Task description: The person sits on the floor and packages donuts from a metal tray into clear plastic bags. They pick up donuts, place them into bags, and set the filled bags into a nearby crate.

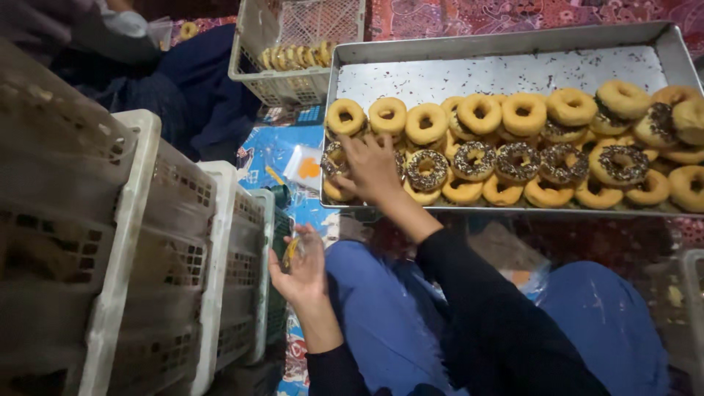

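A metal tray [513,70] holds several ring doughnuts, some plain yellow [524,114], some topped with dark sprinkles [517,161]. My right hand [370,167] reaches onto the tray's near left corner and its fingers rest on a sprinkled doughnut [335,160]; whether it grips it I cannot tell. My left hand [301,268] is lower, beside my blue-clad knee, palm up and curled around something small, clear and yellowish [292,253], maybe a wrapper. Both sleeves are black.
Several white plastic crates [147,242] stand on edge at the left. Another crate [290,51] with doughnuts sits beyond the tray. A person in dark clothes [183,81] sits at the upper left. A patterned mat [279,158] covers the floor.
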